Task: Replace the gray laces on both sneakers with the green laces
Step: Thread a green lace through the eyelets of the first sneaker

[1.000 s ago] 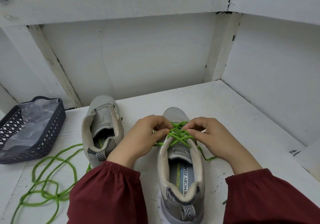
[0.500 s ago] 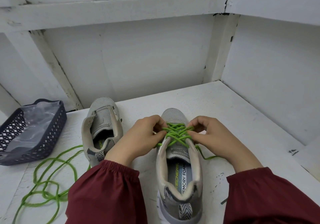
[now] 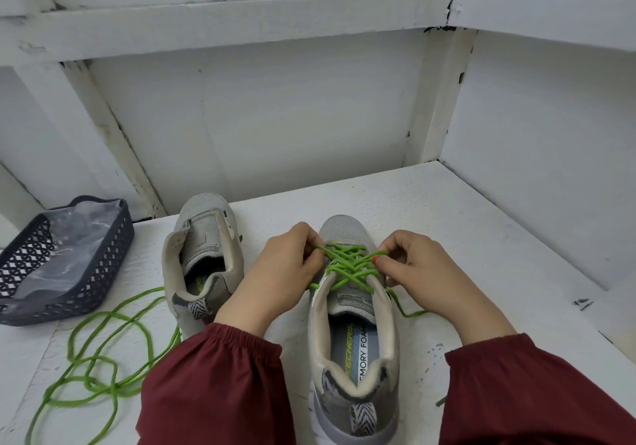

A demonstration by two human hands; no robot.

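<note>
Sneaker (image 3: 355,344) at lower centre of frame, green lace (image 3: 347,265) criss-crossed over it, left hand (image 3: 275,272) and right hand (image 3: 425,272) each pinching a strand, unlaced sneaker (image 3: 203,255) just left, loose green lace (image 3: 103,389) lower left.

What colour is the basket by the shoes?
Dark blue-grey, with a criss-cross pattern of holes. The head view shows the basket best.

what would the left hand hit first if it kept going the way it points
The left hand pinches the green lace; past that, probably the right hand, though depth is unclear.
</note>
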